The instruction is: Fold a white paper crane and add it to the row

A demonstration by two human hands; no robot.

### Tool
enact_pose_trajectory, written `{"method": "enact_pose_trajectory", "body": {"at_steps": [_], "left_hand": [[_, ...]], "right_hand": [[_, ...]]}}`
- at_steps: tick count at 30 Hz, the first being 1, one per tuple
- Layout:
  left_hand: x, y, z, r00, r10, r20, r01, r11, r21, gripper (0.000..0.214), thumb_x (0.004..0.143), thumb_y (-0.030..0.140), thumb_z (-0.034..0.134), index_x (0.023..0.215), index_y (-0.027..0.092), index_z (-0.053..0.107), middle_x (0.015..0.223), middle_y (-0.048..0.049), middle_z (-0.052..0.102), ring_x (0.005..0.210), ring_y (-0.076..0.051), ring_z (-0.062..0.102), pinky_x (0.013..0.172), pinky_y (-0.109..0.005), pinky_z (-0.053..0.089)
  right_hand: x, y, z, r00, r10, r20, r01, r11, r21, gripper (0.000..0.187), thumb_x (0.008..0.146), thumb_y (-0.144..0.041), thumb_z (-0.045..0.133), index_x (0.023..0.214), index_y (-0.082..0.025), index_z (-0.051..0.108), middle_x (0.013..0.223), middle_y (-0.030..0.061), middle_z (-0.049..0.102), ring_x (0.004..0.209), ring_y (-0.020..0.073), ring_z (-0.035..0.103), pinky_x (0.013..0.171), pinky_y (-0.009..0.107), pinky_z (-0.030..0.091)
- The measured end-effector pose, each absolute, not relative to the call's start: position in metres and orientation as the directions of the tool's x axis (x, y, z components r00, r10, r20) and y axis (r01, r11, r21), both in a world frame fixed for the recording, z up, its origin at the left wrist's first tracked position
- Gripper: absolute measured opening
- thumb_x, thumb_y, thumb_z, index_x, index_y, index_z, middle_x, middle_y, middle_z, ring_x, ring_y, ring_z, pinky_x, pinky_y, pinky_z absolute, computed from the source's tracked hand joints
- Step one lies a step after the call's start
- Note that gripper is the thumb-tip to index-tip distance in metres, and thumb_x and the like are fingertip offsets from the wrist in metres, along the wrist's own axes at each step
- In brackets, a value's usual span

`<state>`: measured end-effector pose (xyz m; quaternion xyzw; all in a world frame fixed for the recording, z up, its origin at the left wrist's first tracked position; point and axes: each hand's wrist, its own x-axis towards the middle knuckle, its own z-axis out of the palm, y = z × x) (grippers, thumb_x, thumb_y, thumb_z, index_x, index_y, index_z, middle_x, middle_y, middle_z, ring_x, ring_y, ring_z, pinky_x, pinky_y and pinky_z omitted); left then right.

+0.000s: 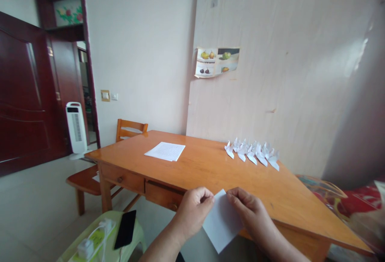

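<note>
A small white sheet of paper hangs between my two hands over the table's front edge, one corner pointing up. My left hand pinches its upper left edge between thumb and fingers. On the other side, my right hand grips the upper right edge the same way. Several folded white paper figures stand grouped at the back right of the wooden table. Towards the table's left lies a stack of lined paper.
Below left, a pale green stool carries a black phone and white chargers with cables. A wooden chair stands behind the table's left end. One drawer sits slightly pulled out. Red bags lie at the right.
</note>
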<state>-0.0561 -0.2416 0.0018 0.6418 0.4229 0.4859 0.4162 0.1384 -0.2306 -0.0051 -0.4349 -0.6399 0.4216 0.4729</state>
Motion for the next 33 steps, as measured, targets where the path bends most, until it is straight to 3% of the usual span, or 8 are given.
{"method": "enact_pose_trajectory", "body": {"at_steps": [11,18,26,30,33], "left_hand": [[-0.052,-0.245,0.007,0.153,0.913,0.379,0.173,-0.402,0.899,0.019,0.085,0.033,0.06,0.075,0.016,0.063,0.072,-0.0014,0.06,0.073,-0.017,0.052,0.067,-0.024,0.039],[-0.066,-0.243,0.006,0.054,0.958,0.283,0.082,-0.286,0.955,0.026,0.086,0.041,0.059,0.076,0.017,0.056,0.065,0.0023,0.05,0.06,-0.012,0.041,0.056,-0.022,0.031],[-0.076,-0.237,0.006,-0.124,0.953,0.278,0.006,-0.279,0.96,0.031,0.081,0.046,0.065,0.076,0.016,0.058,0.065,0.0025,0.048,0.061,-0.011,0.04,0.057,-0.021,0.033],[-0.075,-0.232,0.001,-0.174,0.955,0.24,-0.09,-0.259,0.962,0.032,0.077,0.047,0.069,0.077,0.016,0.059,0.065,0.0027,0.05,0.06,-0.011,0.042,0.057,-0.021,0.034],[-0.07,-0.226,-0.005,-0.124,0.972,0.2,-0.17,-0.219,0.961,0.034,0.077,0.048,0.07,0.078,0.017,0.059,0.065,0.0024,0.053,0.059,-0.011,0.044,0.056,-0.021,0.035]], "right_hand": [[0.121,-0.241,0.0,-0.266,0.892,0.365,0.401,0.447,-0.799,0.025,0.089,-0.034,0.052,0.074,-0.017,0.062,0.067,0.0004,0.057,0.066,0.0153,0.05,0.058,0.025,0.037],[0.127,-0.237,-0.006,-0.242,0.915,0.323,0.453,0.401,-0.796,0.018,0.083,-0.028,0.052,0.07,-0.018,0.061,0.065,-0.0005,0.058,0.063,0.0155,0.051,0.056,0.025,0.036],[0.144,-0.227,-0.021,-0.106,0.951,0.291,0.444,0.307,-0.842,0.019,0.081,-0.028,0.052,0.066,-0.02,0.059,0.062,-0.0008,0.055,0.064,0.0165,0.049,0.06,0.028,0.037],[0.145,-0.225,-0.023,-0.032,0.937,0.348,0.343,0.337,-0.877,0.022,0.084,-0.04,0.057,0.078,-0.02,0.066,0.073,0.0021,0.064,0.073,0.0198,0.056,0.067,0.03,0.041],[0.141,-0.225,-0.02,-0.039,0.938,0.344,0.273,0.341,-0.9,0.031,0.084,-0.046,0.06,0.1,-0.02,0.068,0.094,0.0067,0.07,0.087,0.0239,0.061,0.075,0.032,0.044]]}}
